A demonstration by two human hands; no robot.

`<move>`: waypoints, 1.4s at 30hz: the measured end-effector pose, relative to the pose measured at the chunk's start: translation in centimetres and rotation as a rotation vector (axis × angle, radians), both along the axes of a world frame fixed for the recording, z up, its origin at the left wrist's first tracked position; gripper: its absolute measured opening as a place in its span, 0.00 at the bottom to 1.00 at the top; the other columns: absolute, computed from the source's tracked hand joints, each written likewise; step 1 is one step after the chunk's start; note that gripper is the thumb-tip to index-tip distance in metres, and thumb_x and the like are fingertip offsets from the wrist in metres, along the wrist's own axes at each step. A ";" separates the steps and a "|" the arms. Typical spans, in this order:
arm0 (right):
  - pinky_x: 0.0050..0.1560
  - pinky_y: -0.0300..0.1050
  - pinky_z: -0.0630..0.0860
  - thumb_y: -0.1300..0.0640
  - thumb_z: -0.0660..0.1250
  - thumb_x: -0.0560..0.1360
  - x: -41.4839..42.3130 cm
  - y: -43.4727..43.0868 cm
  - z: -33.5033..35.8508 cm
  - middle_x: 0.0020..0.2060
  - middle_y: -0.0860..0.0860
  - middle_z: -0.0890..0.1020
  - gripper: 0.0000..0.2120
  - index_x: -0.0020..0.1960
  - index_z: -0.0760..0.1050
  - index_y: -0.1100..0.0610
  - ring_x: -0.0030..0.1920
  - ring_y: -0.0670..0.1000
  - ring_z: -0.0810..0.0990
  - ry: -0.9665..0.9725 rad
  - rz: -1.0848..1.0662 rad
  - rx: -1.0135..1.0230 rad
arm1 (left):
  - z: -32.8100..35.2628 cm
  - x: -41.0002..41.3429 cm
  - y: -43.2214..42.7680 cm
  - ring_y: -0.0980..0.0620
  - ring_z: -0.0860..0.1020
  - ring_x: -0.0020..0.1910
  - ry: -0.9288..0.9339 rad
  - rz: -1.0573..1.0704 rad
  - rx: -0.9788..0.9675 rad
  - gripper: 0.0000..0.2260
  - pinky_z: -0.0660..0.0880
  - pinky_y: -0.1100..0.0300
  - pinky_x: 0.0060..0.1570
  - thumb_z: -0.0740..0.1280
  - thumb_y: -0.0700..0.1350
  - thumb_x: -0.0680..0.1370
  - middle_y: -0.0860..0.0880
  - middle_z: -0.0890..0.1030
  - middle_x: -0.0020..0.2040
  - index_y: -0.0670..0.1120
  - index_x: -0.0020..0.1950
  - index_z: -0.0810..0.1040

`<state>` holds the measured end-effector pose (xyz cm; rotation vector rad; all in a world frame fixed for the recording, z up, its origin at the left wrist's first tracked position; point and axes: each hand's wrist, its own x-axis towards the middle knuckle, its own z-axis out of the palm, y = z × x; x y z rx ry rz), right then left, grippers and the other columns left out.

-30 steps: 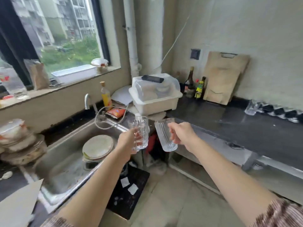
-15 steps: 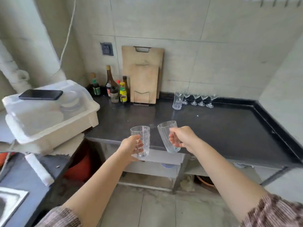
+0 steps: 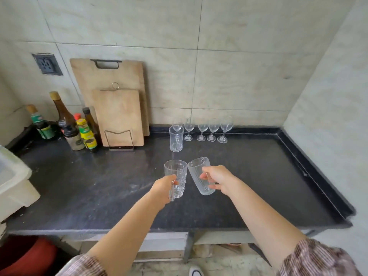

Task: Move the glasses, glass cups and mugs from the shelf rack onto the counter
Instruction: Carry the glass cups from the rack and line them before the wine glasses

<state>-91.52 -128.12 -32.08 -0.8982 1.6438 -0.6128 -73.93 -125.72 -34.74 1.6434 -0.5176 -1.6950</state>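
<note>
My left hand [image 3: 162, 191] grips the handle of a clear patterned glass mug [image 3: 176, 177], held upright above the black counter [image 3: 99, 186]. My right hand [image 3: 218, 179] holds a ribbed clear tumbler [image 3: 198, 172], tilted to the left, its rim close to the mug's rim. Farther back on the counter stands another glass mug [image 3: 176, 138]. Behind that, along the wall, is a row of several stemmed wine glasses [image 3: 203, 129]. The shelf rack is out of view.
Two wooden cutting boards [image 3: 117, 108] lean on the wall in a wire stand. Sauce bottles [image 3: 79, 128] cluster at the back left. A white plastic dish box [image 3: 14, 180] sits at the left edge. The counter has a raised lip at its right side [image 3: 318, 176].
The view has swung from the sink and window to the black counter. Both hands, still holding the mug and tumbler, now reach out over the counter's middle.
</note>
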 end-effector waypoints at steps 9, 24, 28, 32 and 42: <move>0.52 0.46 0.69 0.52 0.63 0.78 -7.6 -15.1 -4.3 0.54 0.53 0.80 0.14 0.39 0.81 0.57 0.60 0.54 0.75 0.013 0.060 0.114 | -3.2 -7.3 -14.3 0.46 0.73 0.35 0.031 0.079 0.053 0.13 0.69 0.55 0.37 0.61 0.42 0.80 0.42 0.73 0.38 0.39 0.37 0.72; 0.66 0.52 0.66 0.51 0.62 0.79 -8.1 -25.4 -10.4 0.44 0.50 0.79 0.16 0.37 0.77 0.59 0.46 0.52 0.81 -0.133 -0.097 0.095 | -9.1 -9.8 -24.8 0.47 0.73 0.48 -0.199 0.011 -0.011 0.14 0.67 0.50 0.64 0.57 0.52 0.81 0.46 0.74 0.44 0.46 0.47 0.78; 0.58 0.47 0.65 0.53 0.62 0.79 -7.5 -26.2 -11.4 0.41 0.47 0.79 0.15 0.38 0.78 0.59 0.41 0.48 0.80 -0.177 -0.130 0.107 | -10.0 -10.0 -25.8 0.48 0.73 0.54 -0.208 0.009 -0.039 0.13 0.68 0.50 0.64 0.58 0.53 0.80 0.46 0.77 0.52 0.49 0.43 0.77; 0.55 0.44 0.68 0.54 0.62 0.80 -7.3 -25.9 -12.6 0.42 0.46 0.78 0.11 0.48 0.79 0.61 0.42 0.46 0.79 -0.229 -0.146 0.135 | -11.2 -9.9 -26.3 0.51 0.72 0.45 -0.257 -0.009 -0.048 0.12 0.68 0.56 0.49 0.57 0.53 0.80 0.49 0.76 0.45 0.52 0.43 0.76; 0.58 0.43 0.68 0.52 0.61 0.80 -6.8 -26.0 -14.5 0.52 0.51 0.78 0.14 0.42 0.81 0.55 0.53 0.49 0.75 -0.206 -0.117 0.080 | -13.3 -10.3 -27.1 0.55 0.70 0.39 -0.253 0.023 -0.115 0.12 0.69 0.57 0.48 0.58 0.55 0.80 0.52 0.76 0.42 0.53 0.46 0.78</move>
